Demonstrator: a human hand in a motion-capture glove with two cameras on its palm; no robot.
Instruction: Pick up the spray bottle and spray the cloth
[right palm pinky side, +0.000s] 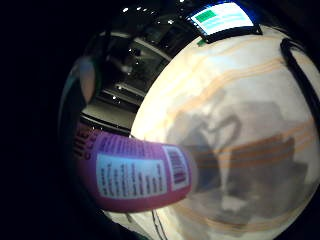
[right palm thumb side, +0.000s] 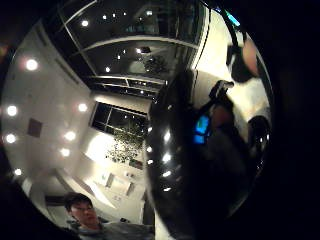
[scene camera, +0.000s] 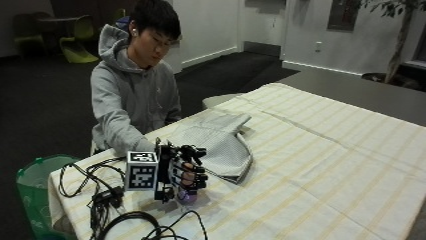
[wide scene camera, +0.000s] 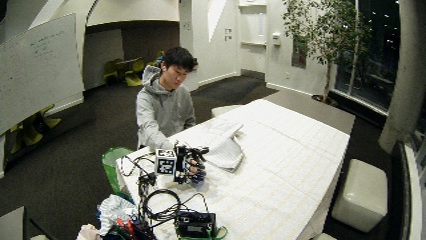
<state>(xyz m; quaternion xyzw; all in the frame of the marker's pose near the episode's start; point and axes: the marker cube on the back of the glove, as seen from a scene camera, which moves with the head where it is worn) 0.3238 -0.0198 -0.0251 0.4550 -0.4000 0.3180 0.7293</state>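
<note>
The black-gloved right hand (scene camera: 183, 172) curls around the pink plastic spray bottle (right palm pinky side: 135, 175), upright near the table's (scene camera: 319, 165) front edge; lifting seems underway. Next, aim at the grey folded cloth (scene camera: 216, 142) just beside.

A dark carpeted floor (wide scene camera: 73, 175) surrounds the long desk under its cream striped tablecloth (wide scene camera: 293, 165), with a large whiteboard (wide scene camera: 36, 70) at upper left, white walls (wide scene camera: 200, 35) behind, yellow-green chairs (wide scene camera: 126, 67) in the far alcove, a leafy indoor tree (wide scene camera: 326, 35) beside dark windows (wide scene camera: 379, 50) at upper right, and a white cube stool (wide scene camera: 359, 192) at lower right.
</note>
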